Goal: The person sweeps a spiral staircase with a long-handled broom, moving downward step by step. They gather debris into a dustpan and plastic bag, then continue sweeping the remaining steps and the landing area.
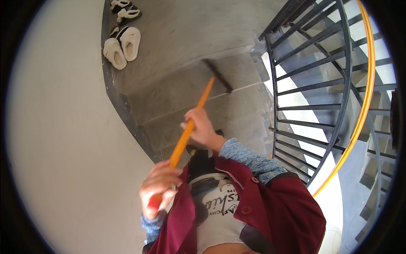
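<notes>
Both my hands are wrapped round the orange handle of a broom (181, 144). My left hand (158, 186) grips it near the red end, close to my body at the lower left. Farther along the handle, my right hand (201, 127) is closed round it. The handle slants away and to the right. At its far end the dark broom head (218, 76), somewhat blurred, is over the grey concrete steps (169, 110), by a step edge. Whether the bristles touch the concrete I cannot tell.
A black metal railing (308, 108) with an orange-yellow handrail (368, 84) curves along the right, with lower stairs beyond it. White fluffy slippers (130, 43) and other black-and-white footwear (128, 15) stand at the far left, against the pale wall (63, 118). My feet are partly hidden.
</notes>
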A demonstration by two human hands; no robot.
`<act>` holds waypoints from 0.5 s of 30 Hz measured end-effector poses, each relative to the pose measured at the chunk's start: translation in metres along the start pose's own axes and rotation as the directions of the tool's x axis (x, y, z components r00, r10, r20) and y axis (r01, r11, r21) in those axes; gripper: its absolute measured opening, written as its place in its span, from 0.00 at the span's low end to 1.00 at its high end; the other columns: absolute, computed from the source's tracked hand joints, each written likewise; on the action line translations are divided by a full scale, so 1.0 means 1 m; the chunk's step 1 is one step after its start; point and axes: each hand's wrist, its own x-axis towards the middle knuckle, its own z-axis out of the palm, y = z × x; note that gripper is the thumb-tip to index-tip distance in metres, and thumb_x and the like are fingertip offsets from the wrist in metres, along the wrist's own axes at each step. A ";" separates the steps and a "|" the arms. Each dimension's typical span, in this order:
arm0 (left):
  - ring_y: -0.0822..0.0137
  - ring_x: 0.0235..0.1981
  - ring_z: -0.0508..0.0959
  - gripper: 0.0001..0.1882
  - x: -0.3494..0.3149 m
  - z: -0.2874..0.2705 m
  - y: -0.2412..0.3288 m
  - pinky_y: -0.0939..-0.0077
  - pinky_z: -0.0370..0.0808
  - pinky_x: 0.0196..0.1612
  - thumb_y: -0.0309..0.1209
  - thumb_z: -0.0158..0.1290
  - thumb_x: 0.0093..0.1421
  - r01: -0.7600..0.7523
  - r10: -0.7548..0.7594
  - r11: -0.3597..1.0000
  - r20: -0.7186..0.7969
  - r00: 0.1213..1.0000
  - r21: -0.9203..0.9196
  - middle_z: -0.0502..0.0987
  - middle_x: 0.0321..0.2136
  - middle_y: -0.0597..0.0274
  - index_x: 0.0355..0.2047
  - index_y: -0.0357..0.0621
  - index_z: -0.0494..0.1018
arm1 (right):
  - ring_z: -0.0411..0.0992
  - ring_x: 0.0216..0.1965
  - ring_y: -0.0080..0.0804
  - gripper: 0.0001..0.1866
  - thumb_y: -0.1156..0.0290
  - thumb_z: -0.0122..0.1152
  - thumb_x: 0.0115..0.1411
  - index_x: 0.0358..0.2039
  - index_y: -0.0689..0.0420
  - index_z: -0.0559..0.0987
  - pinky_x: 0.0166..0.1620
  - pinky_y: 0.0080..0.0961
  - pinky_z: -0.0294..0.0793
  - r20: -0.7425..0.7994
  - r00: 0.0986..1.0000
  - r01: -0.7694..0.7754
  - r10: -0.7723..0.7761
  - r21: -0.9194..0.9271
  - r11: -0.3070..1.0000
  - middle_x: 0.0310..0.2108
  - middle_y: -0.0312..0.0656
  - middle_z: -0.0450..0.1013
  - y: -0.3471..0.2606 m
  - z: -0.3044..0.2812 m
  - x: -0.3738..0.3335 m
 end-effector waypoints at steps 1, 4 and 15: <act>0.48 0.52 0.80 0.13 0.012 0.007 -0.016 0.44 0.64 0.66 0.36 0.65 0.56 -0.002 0.004 0.999 0.064 0.998 -0.037 0.82 0.34 0.56 0.25 0.42 0.75 | 0.70 0.39 0.44 0.14 0.70 0.71 0.56 0.27 0.53 0.70 0.47 0.41 0.69 -0.067 0.997 -0.029 0.026 -0.054 0.998 0.30 0.43 0.70 0.017 0.000 0.000; 0.46 0.53 0.78 0.14 0.024 0.018 -0.029 0.41 0.65 0.63 0.36 0.62 0.58 0.111 -0.110 0.994 0.066 0.992 -0.019 0.82 0.36 0.51 0.26 0.38 0.74 | 0.67 0.32 0.45 0.15 0.75 0.68 0.55 0.22 0.54 0.67 0.38 0.40 0.66 -0.157 0.987 -0.059 0.039 -0.122 0.991 0.24 0.42 0.66 0.050 0.020 0.000; 0.51 0.46 0.82 0.09 -0.044 -0.027 0.026 0.48 0.74 0.55 0.30 0.62 0.55 0.073 -0.044 0.878 -0.072 0.996 0.473 0.83 0.31 0.57 0.24 0.42 0.74 | 0.68 0.34 0.47 0.14 0.73 0.65 0.57 0.22 0.57 0.67 0.40 0.39 0.67 0.340 0.928 0.036 -0.151 0.323 0.946 0.24 0.43 0.67 -0.026 0.139 -0.006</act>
